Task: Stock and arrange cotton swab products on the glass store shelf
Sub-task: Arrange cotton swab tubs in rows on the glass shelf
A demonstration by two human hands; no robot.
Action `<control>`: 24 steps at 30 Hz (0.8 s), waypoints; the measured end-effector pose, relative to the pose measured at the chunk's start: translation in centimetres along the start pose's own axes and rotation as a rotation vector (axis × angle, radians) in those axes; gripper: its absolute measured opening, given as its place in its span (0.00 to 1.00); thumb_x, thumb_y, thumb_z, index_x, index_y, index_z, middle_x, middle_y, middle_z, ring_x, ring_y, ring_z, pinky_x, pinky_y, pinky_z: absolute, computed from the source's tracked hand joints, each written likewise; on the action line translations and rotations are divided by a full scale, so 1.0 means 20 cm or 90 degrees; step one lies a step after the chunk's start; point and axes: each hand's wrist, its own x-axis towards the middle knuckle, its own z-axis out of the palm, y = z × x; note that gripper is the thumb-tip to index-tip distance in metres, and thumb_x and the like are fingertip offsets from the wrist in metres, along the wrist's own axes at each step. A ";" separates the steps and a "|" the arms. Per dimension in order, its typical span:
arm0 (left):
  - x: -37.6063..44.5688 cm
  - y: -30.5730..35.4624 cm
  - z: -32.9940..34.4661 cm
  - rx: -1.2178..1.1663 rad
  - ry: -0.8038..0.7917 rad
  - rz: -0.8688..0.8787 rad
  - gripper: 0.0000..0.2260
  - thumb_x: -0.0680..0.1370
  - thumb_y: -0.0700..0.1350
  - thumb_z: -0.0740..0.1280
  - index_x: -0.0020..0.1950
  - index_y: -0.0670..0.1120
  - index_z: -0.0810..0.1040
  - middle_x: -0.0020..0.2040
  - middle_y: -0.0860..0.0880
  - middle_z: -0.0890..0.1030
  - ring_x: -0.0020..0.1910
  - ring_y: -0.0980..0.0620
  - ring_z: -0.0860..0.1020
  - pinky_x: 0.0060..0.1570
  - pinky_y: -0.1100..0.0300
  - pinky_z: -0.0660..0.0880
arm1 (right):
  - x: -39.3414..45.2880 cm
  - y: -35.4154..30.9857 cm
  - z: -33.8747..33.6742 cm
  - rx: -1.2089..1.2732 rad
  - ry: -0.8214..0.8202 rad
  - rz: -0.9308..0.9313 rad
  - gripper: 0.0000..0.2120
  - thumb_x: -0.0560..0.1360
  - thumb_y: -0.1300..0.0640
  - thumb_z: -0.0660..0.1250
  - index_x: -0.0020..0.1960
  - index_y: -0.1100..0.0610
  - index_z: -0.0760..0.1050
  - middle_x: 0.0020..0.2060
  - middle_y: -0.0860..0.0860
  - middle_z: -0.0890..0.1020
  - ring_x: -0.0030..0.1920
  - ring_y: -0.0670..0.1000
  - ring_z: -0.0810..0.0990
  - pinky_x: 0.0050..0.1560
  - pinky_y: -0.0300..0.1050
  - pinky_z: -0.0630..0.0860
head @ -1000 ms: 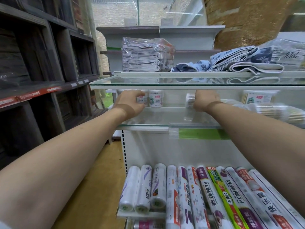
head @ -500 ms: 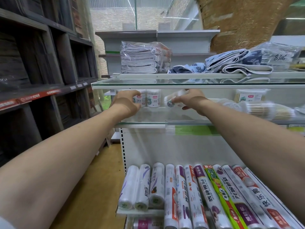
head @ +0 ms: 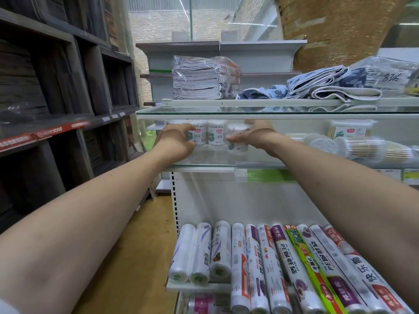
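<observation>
Upright, three clear cotton swab tubs (head: 216, 132), white-labelled, side by side.

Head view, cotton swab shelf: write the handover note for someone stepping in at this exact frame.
Left hand: fingers curled round the leftmost cotton swab tub.
Right hand: grips a third swab tub, upright, next to the middle tub.
Position: all three stand in a row at the left of the middle glass shelf.
Done: row started.
Left: release both tubs, square the row; loose swab packs lie on their sides at the right, a boxed swab pack behind them, still to arrange.
</observation>
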 end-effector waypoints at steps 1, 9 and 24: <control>0.00 -0.01 0.00 -0.001 0.003 0.002 0.23 0.78 0.47 0.71 0.73 0.56 0.74 0.71 0.47 0.75 0.60 0.44 0.79 0.61 0.52 0.78 | 0.00 0.00 0.00 -0.002 -0.017 0.004 0.43 0.63 0.48 0.83 0.72 0.56 0.69 0.61 0.52 0.80 0.58 0.53 0.79 0.46 0.43 0.74; 0.00 -0.09 -0.04 -0.013 0.009 0.003 0.24 0.78 0.49 0.71 0.73 0.55 0.73 0.71 0.46 0.75 0.66 0.45 0.76 0.61 0.60 0.73 | 0.04 0.04 0.00 -0.009 -0.063 0.040 0.31 0.66 0.68 0.78 0.67 0.60 0.72 0.57 0.56 0.82 0.50 0.53 0.80 0.35 0.40 0.73; -0.04 -0.27 -0.18 -0.005 0.049 -0.034 0.21 0.79 0.47 0.70 0.72 0.56 0.75 0.73 0.47 0.74 0.51 0.54 0.74 0.46 0.65 0.70 | 0.06 -0.13 0.32 0.012 -0.098 -0.028 0.23 0.65 0.63 0.81 0.57 0.62 0.77 0.50 0.54 0.84 0.51 0.53 0.83 0.48 0.46 0.82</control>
